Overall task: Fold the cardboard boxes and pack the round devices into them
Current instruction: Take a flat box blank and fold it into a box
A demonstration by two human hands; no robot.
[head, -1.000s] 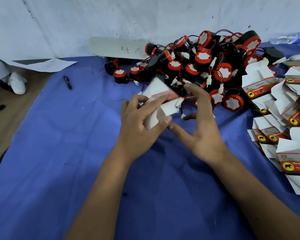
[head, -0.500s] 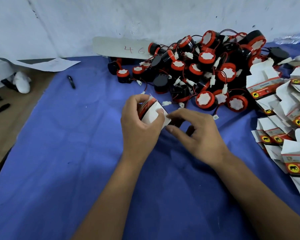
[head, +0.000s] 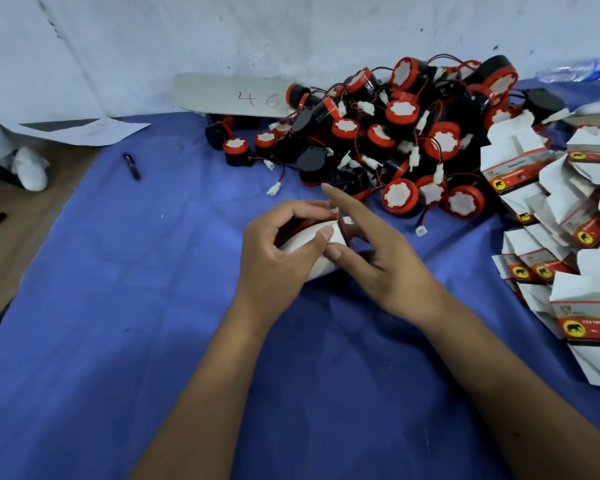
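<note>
My left hand (head: 274, 247) grips a small white and red cardboard box (head: 309, 237) just above the blue cloth, fingers curled over its top and thumb on its white side. My right hand (head: 378, 254) is at the box's right end, thumb pressing a white flap and index finger stretched out over the box. Most of the box is hidden by the hands. A pile of round black and red devices (head: 395, 133) with wires and white plugs lies behind the hands. Unfolded white and red boxes (head: 551, 209) are heaped at the right.
A blue cloth (head: 153, 306) covers the table. A black pen (head: 131, 166) lies at the left, near a sheet of paper (head: 84, 131). A card marked 46 (head: 229, 95) leans on the white wall. A plastic bottle (head: 575, 69) lies at the far right.
Both hands have brought the box down and nearer to me, from in front of the device pile to just above the cloth. The box's loose flaps are now folded in under the fingers.
</note>
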